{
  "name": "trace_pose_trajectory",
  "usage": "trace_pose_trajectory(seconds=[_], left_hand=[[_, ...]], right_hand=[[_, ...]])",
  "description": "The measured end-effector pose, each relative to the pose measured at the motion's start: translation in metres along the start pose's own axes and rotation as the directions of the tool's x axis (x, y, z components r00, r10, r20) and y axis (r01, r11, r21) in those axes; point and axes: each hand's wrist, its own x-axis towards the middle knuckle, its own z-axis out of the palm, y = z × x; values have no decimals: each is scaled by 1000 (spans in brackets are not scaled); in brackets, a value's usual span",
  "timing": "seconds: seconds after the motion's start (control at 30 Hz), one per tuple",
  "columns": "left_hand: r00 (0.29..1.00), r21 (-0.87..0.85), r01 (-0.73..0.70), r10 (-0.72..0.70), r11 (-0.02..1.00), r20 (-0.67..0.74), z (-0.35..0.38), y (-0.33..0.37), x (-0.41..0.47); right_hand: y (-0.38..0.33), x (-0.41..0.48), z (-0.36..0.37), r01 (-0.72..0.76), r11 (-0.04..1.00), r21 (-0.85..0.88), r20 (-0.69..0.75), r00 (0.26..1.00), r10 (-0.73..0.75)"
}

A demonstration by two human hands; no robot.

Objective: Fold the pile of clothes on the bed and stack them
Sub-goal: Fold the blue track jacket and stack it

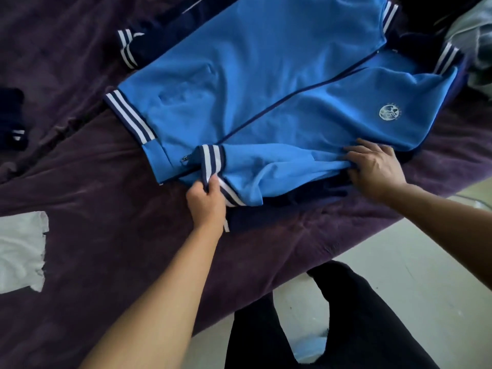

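Blue jacket (266,62) lies spread front-up on the purple bed cover (106,209). Its zip (292,94) runs diag across it. Striped hem (127,115) is at the left of view. A round white logo (390,113) sits on the panel nearest you.

Your L hand (206,201): closed, fingers curled round a striped band (213,161) at the jacket's near-left corner, back of hand toward you. It's a real grip, not just contact. Can't tell if the band is cuff or hem.

Your R hand (372,169): partly closed. Fingers (356,149) are spread on top of the blue fabric, thumb at the near edge, cloth bunched between them, so it's pinching the jacket's near edge. Wrinkles fan out from the pinch.

Between your hands the near strip of the jacket lies turned over onto the front as a loose fold.

Navy fabric (266,211) sits under the jacket's near edge, touching it. Can't tell if it's part of the jacket or a separate piece.

Other stuff:
- White cloth (21,249) on the cover at the left edge, well apart from the jacket.
- Dark item w/ white stripe (12,115) further up the left edge.
- Grey-white heap of clothes (471,35) top right, just beside the jacket.
- Your dark trousers (319,315) and the pale floor (399,275) bottom right.
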Motion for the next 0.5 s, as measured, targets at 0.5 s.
trace_pose_trajectory(seconds=[0.5], left_hand=[[934,682,-17,255,731,-250,-43,-25,-72]], right_hand=[[108,-23,-49,-340,889,308,-87,920,382]])
